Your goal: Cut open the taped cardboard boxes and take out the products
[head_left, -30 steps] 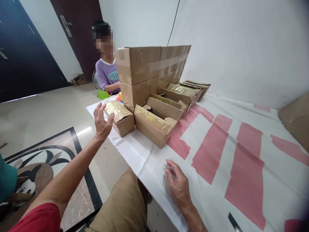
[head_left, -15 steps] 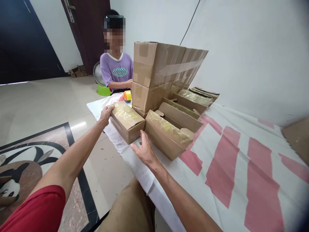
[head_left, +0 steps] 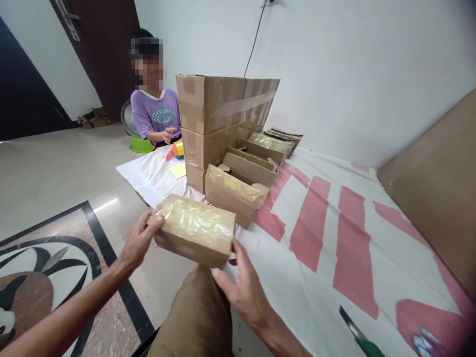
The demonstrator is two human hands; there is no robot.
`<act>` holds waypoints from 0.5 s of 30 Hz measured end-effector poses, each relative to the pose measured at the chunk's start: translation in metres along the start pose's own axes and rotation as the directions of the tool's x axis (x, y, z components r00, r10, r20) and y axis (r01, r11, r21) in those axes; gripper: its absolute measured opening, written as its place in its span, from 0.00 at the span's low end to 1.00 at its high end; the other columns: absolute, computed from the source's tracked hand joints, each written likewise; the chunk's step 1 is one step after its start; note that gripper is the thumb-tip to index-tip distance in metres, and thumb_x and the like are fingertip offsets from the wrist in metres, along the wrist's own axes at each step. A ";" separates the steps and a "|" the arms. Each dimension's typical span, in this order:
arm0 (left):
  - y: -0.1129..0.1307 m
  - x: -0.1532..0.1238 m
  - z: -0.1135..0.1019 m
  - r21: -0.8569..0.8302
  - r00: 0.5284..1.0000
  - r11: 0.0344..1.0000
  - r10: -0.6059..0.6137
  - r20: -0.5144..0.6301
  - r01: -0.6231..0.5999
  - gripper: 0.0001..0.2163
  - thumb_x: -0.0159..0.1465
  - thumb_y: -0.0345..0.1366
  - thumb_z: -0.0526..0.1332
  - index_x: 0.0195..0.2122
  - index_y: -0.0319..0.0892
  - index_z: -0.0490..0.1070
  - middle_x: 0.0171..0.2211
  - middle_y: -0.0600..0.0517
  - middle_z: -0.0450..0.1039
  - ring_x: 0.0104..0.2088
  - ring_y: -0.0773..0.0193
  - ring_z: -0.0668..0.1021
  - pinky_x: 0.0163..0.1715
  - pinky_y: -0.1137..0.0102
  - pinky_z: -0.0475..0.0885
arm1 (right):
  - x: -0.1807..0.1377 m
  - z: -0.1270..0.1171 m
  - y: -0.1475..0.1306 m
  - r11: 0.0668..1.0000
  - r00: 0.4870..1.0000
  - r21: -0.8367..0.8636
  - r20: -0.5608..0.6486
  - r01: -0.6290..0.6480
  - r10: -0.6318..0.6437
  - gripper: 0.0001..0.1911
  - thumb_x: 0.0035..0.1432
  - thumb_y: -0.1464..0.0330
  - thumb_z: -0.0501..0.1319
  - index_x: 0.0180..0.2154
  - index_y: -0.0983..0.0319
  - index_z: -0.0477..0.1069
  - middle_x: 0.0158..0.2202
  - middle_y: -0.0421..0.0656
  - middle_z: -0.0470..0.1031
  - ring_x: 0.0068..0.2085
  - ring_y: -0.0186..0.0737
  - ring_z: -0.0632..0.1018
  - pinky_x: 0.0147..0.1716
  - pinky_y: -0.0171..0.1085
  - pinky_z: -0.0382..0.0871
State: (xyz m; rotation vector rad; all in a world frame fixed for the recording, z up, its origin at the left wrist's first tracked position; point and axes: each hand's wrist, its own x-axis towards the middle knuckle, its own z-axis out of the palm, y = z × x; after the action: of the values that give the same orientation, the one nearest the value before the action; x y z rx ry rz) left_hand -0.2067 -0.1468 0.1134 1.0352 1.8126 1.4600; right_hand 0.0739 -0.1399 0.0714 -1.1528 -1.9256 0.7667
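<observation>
A long cardboard box (head_left: 195, 225), its upper face covered in shiny tape, is held above the near edge of the table, over my lap. My left hand (head_left: 139, 238) grips its left end, thumb on the top. At the right end, my right hand (head_left: 243, 282) has its fingers against the side and its thumb by the lower corner. Just beyond is an open-topped cardboard box (head_left: 234, 196) with taped flap, and further open boxes (head_left: 249, 166) line up behind it. Stacked closed boxes (head_left: 193, 148) stand to the left of these.
A cloth with red shapes (head_left: 297, 277) covers the table. A green-handled knife (head_left: 359, 334) lies at the near right, and a large cardboard sheet (head_left: 435, 193) leans at right. Across the table sits a person in a purple shirt (head_left: 158, 116), near tape rolls (head_left: 178, 149) and yellow paper (head_left: 177, 171).
The held box has come off the table toward me and turned. My right hand has closed on its right end. The view has swung right, bringing in the knife.
</observation>
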 end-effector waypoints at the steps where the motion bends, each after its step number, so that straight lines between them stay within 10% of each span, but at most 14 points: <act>1: 0.003 -0.016 0.012 0.005 0.998 1.000 0.012 0.066 -0.012 0.26 0.58 0.60 0.66 0.46 0.45 0.78 0.47 0.44 0.83 0.50 0.43 0.81 0.51 0.52 0.77 | -0.016 -0.019 0.004 0.999 0.999 0.024 -0.016 -0.047 0.047 0.38 0.65 0.55 0.63 0.73 0.52 0.57 0.67 0.50 0.74 0.62 0.60 0.79 0.56 0.53 0.79; 8: 0.008 -0.101 0.112 -0.058 0.867 0.991 0.133 0.480 -0.120 0.27 0.65 0.56 0.64 0.57 0.41 0.73 0.55 0.40 0.78 0.53 0.46 0.80 0.51 0.53 0.76 | -0.105 -0.123 0.043 0.947 0.891 0.077 -0.324 -0.311 0.319 0.33 0.70 0.47 0.56 0.67 0.58 0.67 0.61 0.53 0.78 0.63 0.57 0.78 0.61 0.52 0.74; 15: 0.005 -0.116 0.133 -0.117 0.873 0.982 0.184 0.452 -0.146 0.27 0.65 0.55 0.65 0.60 0.43 0.71 0.56 0.41 0.77 0.56 0.46 0.79 0.56 0.51 0.74 | -0.178 -0.194 0.094 0.926 0.877 -0.228 -0.448 -0.300 0.174 0.23 0.71 0.51 0.55 0.53 0.58 0.80 0.57 0.51 0.82 0.60 0.53 0.80 0.61 0.50 0.74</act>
State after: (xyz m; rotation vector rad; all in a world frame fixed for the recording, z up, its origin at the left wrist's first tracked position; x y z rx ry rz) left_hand -0.0348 -0.1762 0.0850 1.3886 1.3423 1.2311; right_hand 0.3341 -0.2401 0.0484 -1.6161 -1.5752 0.3161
